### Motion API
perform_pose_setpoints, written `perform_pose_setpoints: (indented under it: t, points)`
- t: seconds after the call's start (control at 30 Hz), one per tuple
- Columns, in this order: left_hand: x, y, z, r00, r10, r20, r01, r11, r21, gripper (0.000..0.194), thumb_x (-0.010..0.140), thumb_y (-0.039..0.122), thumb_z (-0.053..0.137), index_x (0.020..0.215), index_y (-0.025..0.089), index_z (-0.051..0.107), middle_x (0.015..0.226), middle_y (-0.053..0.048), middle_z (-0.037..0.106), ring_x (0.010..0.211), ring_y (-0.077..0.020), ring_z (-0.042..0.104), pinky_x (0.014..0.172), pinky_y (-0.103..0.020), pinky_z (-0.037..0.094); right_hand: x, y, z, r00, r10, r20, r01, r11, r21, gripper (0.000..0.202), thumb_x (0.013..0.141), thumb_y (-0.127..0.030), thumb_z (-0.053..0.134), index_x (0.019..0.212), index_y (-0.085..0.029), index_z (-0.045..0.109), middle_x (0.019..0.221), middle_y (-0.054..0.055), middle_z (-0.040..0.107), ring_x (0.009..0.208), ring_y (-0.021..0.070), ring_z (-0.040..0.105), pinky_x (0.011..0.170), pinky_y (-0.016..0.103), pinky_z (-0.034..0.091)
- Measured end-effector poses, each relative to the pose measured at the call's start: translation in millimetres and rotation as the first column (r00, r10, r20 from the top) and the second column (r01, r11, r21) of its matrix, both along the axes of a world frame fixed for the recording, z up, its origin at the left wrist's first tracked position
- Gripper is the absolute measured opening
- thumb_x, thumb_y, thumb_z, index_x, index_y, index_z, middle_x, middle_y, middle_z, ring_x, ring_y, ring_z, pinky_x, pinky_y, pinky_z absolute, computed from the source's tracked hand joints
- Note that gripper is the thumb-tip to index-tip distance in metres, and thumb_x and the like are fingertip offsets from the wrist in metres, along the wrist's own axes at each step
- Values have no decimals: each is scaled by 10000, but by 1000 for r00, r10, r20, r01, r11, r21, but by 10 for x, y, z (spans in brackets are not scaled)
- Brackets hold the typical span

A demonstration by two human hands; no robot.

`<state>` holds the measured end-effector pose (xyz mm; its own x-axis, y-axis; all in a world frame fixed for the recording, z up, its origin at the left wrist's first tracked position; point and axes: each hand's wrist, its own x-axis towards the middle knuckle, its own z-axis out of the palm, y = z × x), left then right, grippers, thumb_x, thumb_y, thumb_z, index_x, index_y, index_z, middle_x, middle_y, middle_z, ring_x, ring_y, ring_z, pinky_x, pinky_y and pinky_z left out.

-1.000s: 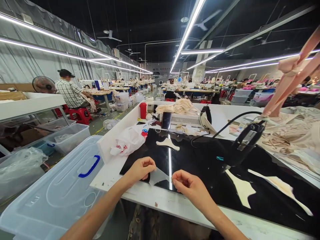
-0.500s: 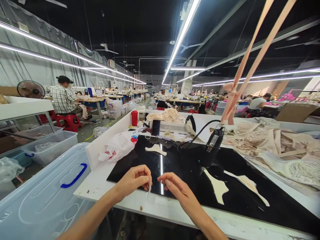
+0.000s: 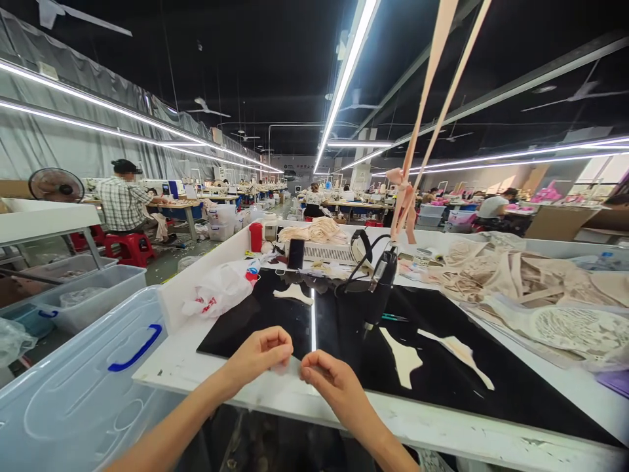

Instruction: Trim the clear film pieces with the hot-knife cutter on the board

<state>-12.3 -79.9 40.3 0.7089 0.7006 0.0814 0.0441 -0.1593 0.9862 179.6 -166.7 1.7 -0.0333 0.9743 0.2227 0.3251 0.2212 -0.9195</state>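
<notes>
1 sheer piece (image 3: 295,367) is pinched in the left hand (image 3: 262,356); the right hand (image 3: 330,380) curls at its edge, grip unclear. Positioning seems underway, next calling for steady hold.

From afar I see | left hand (image 3: 260,357) and right hand (image 3: 337,383) pinching a sheer scrap (image 3: 295,366) between them | ahead, cream pieces (image 3: 403,357) on black board (image 3: 344,328) | strap-hung black tool (image 3: 382,282)

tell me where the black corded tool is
In the head view, the black corded tool is right of centre, below the knotted pink straps, beyond the right hand.
</notes>
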Motion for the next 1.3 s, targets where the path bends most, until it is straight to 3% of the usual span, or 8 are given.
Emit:
perform_pose_setpoints:
  t: [0.13,0.33,0.5,0.73,0.93,1.0,1.13,1.3]
  points:
    - [71,36,-130,999,46,-23,-45,998,51,336,756,423,777,896,160,622,766,18,581,695,-118,516,679,-246,412,79,-41,-36,995,-62,75,61,998,21,245,908,-421,582,818,-212,674,752,-3,644,735,165,564,702,271,413]
    - [228,128,-305,993,102,-54,-96,990,101,281,747,345,726,944,162,643,798,-3,631,686,-126,549,675,-255,457,262,-50,-105,966,-159,203,150,987,60,227,915,-401,569,827,-235,696,714,-9,649,687,172,548,668,283,399]
    - [414,241,-426,989,115,-96,-90,969,232,197,769,248,646,946,171,686,876,-25,662,800,-156,590,716,-252,470,399,-4,-197,931,-214,297,197,977,84,223,944,-381,534,857,-244,686,769,5,687,706,186,599,671,288,425]
    - [660,371,-514,984,58,-167,23,896,443,236,823,149,556,961,209,737,985,-42,696,897,-188,618,828,-292,481,627,77,-335,848,-287,447,237,958,164,210,970,-298,505,870,-244,682,864,53,679,850,242,607,798,374,461]
    - [716,445,-625,988,30,-154,55,850,524,203,912,203,551,945,232,749,1051,-65,697,1038,-232,613,1005,-368,469,656,8,-322,776,-326,540,250,945,211,200,989,-274,517,997,-245,715,925,72,655,884,234,615,806,373,499]
    - [696,478,-683,982,80,-170,47,772,634,233,947,234,525,979,255,755,1116,-54,706,1058,-225,633,1008,-370,493,704,-97,-294,754,-343,560,261,939,224,190,986,-273,543,1071,-258,713,959,65,660,894,214,629,801,344,513]
    - [649,559,-798,975,157,-157,2,700,714,273,987,376,521,1012,275,773,1178,-45,714,1084,-223,661,1007,-356,531,1107,-404,-211,663,-476,578,387,879,280,223,1017,-341,507,1053,-264,712,978,56,698,914,196,655,825,314,523]
    - [612,602,-879,963,233,-139,-65,695,716,348,989,507,504,1029,303,784,1192,-43,718,1079,-237,683,999,-357,552,2031,-666,-121,415,-665,621,620,706,342,338,1035,-436,440,1045,-207,689,1017,108,723,936,249,650,840,386,507]
